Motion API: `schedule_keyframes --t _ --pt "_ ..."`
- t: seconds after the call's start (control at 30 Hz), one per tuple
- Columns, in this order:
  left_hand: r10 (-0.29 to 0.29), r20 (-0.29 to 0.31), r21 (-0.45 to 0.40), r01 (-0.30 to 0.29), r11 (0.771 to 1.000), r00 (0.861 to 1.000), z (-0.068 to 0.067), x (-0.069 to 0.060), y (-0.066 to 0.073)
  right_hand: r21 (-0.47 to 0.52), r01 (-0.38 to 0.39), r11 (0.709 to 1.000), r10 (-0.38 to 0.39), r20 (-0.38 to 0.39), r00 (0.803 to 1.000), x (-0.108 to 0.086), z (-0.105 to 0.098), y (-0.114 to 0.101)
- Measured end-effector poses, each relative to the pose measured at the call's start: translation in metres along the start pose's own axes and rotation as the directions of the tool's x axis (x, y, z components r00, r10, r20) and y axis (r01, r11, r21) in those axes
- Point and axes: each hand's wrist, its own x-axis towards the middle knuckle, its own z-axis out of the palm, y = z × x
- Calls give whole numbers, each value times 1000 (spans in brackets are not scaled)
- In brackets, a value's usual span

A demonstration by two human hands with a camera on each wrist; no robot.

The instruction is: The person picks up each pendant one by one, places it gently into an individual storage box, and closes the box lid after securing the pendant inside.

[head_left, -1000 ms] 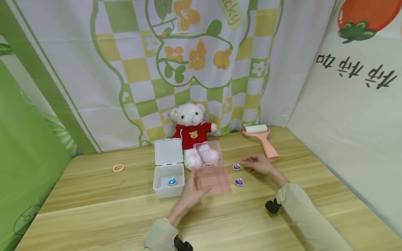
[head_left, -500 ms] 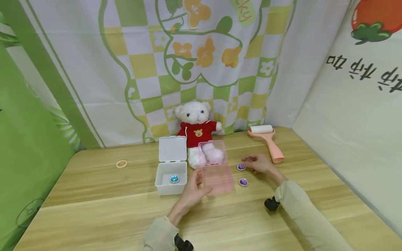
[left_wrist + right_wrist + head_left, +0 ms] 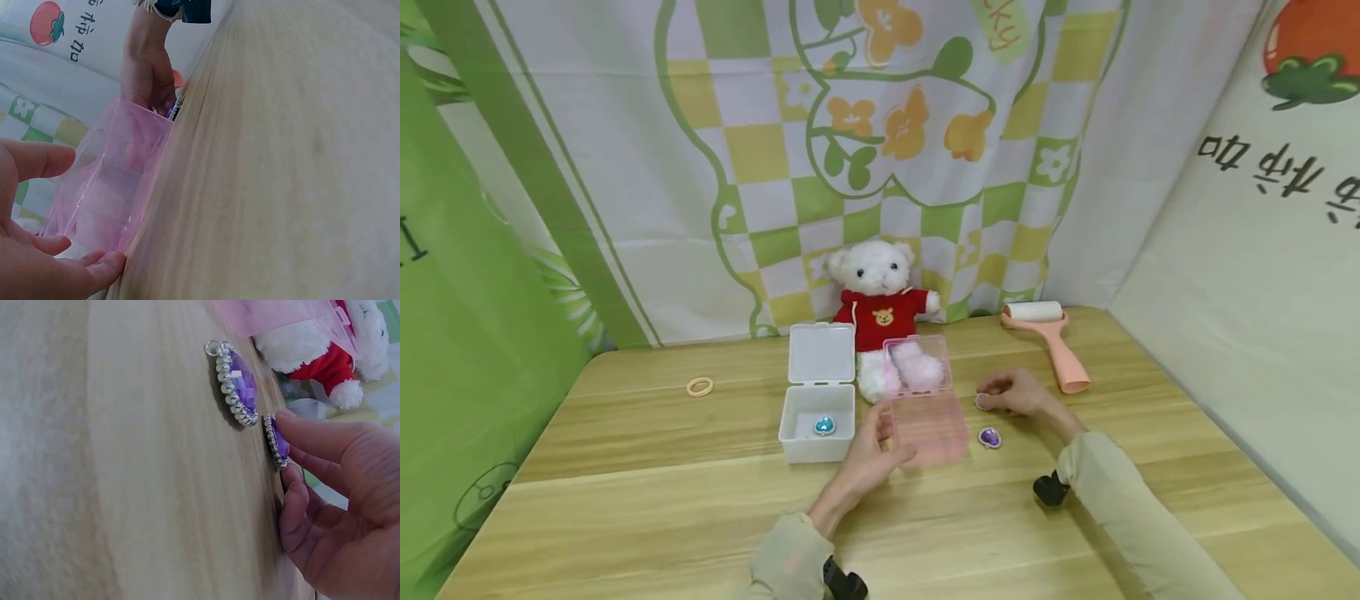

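Note:
My right hand (image 3: 1018,393) pinches a purple gem charm (image 3: 280,442) with a silver beaded edge, between thumb and fingers at the table surface. A second purple gem charm (image 3: 990,437), with a small ring at its end, lies just in front of it. My left hand (image 3: 863,457) is at the left front of a see-through pink box (image 3: 929,429) whose lid stands up. In the left wrist view its fingers (image 3: 107,267) touch the box's side, the thumb spread apart. Left of it is an open white box (image 3: 817,451) with a blue gem charm (image 3: 824,426) inside.
A white teddy bear in a red hoodie (image 3: 880,321) sits behind the boxes. A pink-handled lint roller (image 3: 1060,354) lies beyond my right hand. Far left on the wooden table (image 3: 647,517) is a pale orange ring (image 3: 700,387).
My right hand has moved left onto the farther purple gem charm and now pinches it. The left hand stays by the pink box. The head view has shifted slightly left.

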Motion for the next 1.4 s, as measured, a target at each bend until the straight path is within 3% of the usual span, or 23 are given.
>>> schedule_keyframes --t 0.23,0.53,0.8,1.03,1.4 --pt "2 3 7 -2 1000 1000 1 1 1 -5 48 999 -48 14 999 -4 -2 -2" --pt "8 0 20 -8 1000 1000 1 0 2 49 12 999 -14 45 999 -8 -8 -2" --pt "8 5 -2 -8 1000 1000 0 1 1 108 41 993 -46 46 998 -13 -12 -3" --pt "22 19 -4 -22 1000 1000 0 2 0 165 4 986 -12 49 999 -16 -13 -5" --pt "15 31 -34 -14 999 999 -2 0 2 236 20 971 -34 55 998 -18 -16 -26"
